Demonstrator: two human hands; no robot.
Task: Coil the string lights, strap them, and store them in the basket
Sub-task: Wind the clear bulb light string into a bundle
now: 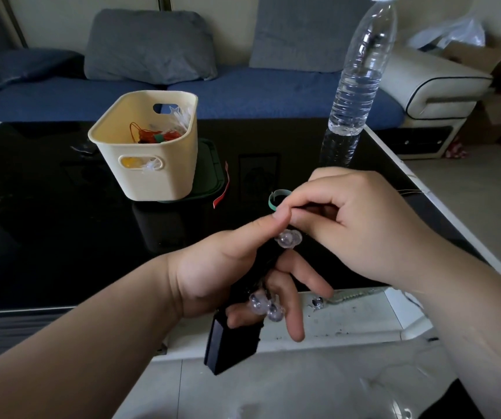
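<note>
Grips the coiled string lights (287,238) and black battery box (231,343) in the left hand (231,276), fingers curled round. Pinches a green strap (276,199) in the right hand (355,225) just above the coil, over the table's (46,207) near edge. Behind, mid-table: cream basket (152,173), red strap (223,189) beside it; bottle (355,86) near the right edge.

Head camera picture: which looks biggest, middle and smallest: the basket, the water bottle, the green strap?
1. basket, covering most, though less tall.
2. water bottle.
3. green strap, tiny.

Clear-bulbed string lights (287,238) bunched, green strap (274,202) just above; cream basket (152,173) upright
</note>
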